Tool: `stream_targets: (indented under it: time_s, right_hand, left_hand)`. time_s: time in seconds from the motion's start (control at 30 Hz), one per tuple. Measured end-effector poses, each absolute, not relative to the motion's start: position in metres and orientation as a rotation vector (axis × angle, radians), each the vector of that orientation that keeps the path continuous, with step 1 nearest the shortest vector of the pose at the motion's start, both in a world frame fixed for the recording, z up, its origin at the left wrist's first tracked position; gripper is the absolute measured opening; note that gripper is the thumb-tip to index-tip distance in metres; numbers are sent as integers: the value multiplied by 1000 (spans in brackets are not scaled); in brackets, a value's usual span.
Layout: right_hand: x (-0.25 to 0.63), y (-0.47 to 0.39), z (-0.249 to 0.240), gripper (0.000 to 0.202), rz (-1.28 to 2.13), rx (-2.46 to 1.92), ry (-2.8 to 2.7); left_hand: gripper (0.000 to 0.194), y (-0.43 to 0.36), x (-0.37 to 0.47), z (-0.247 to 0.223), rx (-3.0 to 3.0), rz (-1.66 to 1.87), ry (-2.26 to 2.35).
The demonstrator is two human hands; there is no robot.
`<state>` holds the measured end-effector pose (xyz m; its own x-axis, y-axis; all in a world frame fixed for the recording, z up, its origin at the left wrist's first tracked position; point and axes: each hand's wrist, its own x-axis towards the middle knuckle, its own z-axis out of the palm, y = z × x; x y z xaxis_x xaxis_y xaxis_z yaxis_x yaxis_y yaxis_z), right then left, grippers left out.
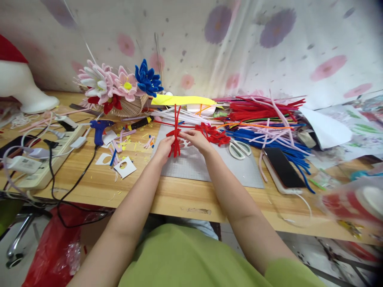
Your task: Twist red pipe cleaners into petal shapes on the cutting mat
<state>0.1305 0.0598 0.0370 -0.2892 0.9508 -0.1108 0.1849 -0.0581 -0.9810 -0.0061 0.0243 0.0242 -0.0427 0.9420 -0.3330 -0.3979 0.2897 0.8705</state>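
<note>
Two bare hands are at work over one grey cutting mat [194, 165] on the wooden table [179, 197]. The left hand [164, 149] and right hand [196, 140] are close together, both pinched on one bundle of red pipe cleaners [175, 137], held roughly upright above the mat with loose ends sticking up; the number of stems in the bundle cannot be counted. Just right of the right hand lies one finished red piece [214, 134] on the mat, and beyond it one pair of scissors [239, 149]. One large loose heap of pipe cleaners [263, 119], red, blue, pink and white, spreads across the table behind; too many to count. One phone [283, 167] lies face up near the heap's right end. To the left: one blue glue gun [99, 129], one power strip [48, 157], and one basket of flowers [119, 89] holding at least three blooms, two pink and one blue.
</note>
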Motion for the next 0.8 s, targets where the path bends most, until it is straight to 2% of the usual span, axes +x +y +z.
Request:
stream_targets:
  time_s: [0.27,0.5,0.8]
  right_hand:
    - [114,62,28,19,1478,-1169,-1361]
    - [109,62,27,27,1490,-1137,-1154]
    - [121,67,31,30,1522,-1116,-1558]
  left_hand:
    - [19,18,-5,30,568,1076,1027]
    - [16,12,-6,32,659,1041,983]
    - [11,17,-5,24,687,1092,1058]
